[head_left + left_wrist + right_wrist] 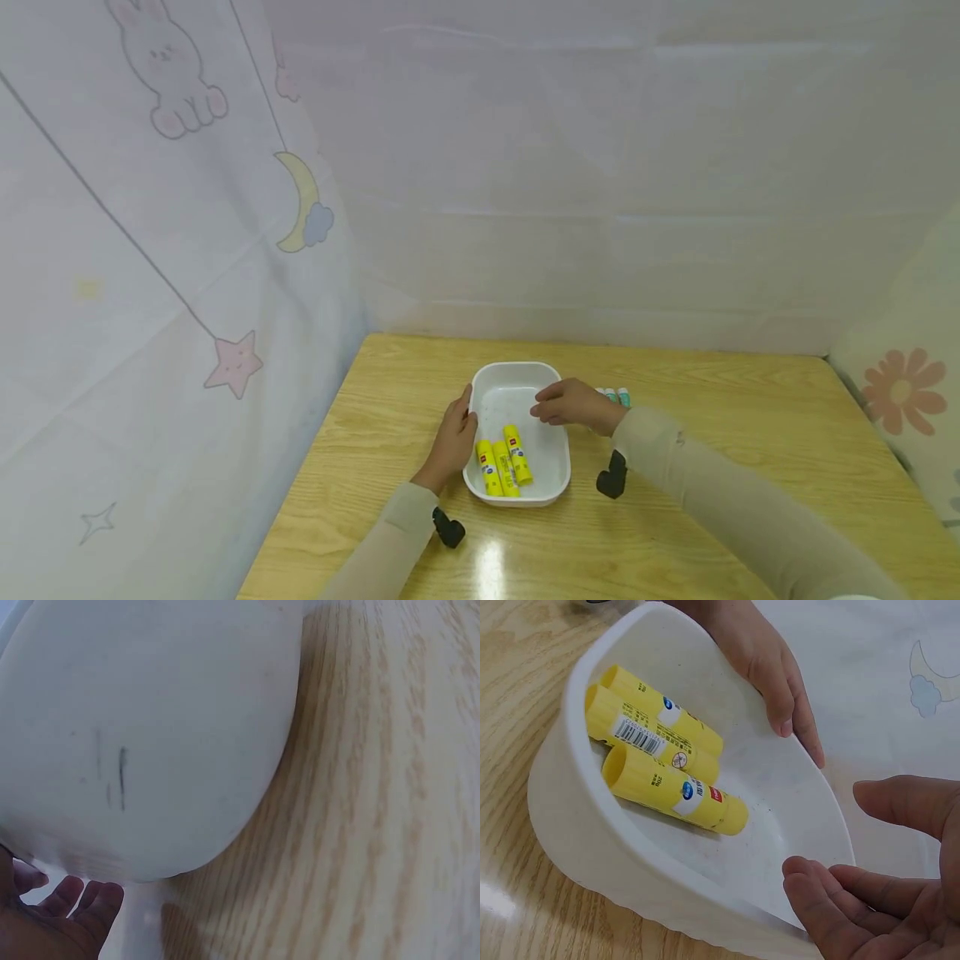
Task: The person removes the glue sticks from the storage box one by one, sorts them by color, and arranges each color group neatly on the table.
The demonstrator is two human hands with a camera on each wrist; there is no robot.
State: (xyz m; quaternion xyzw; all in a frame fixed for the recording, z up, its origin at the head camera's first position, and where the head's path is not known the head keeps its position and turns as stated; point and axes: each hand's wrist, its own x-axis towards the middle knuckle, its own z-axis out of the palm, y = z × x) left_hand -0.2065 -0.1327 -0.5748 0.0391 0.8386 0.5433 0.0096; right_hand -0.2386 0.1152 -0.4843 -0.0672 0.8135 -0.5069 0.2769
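A white plastic tray [551,468] stands on the table, with three yellow glue sticks [504,471] lying side by side in its near left part. In the right wrist view the glue sticks [682,796] show printed labels, and one has a barcode. My left hand [453,437] grips the tray's left rim, thumb over the edge and fingers along the outer wall. My right hand [573,403] hovers at the tray's right rim, holding nothing; its fingers [817,904] are loosely bent, with the thumb apart.
Behind my right wrist, several small tubes [624,397] with white and teal ends are partly hidden by the hand. The wooden table [720,450] meets a pale cloth backdrop [600,250] at the back and a printed cloth on the left.
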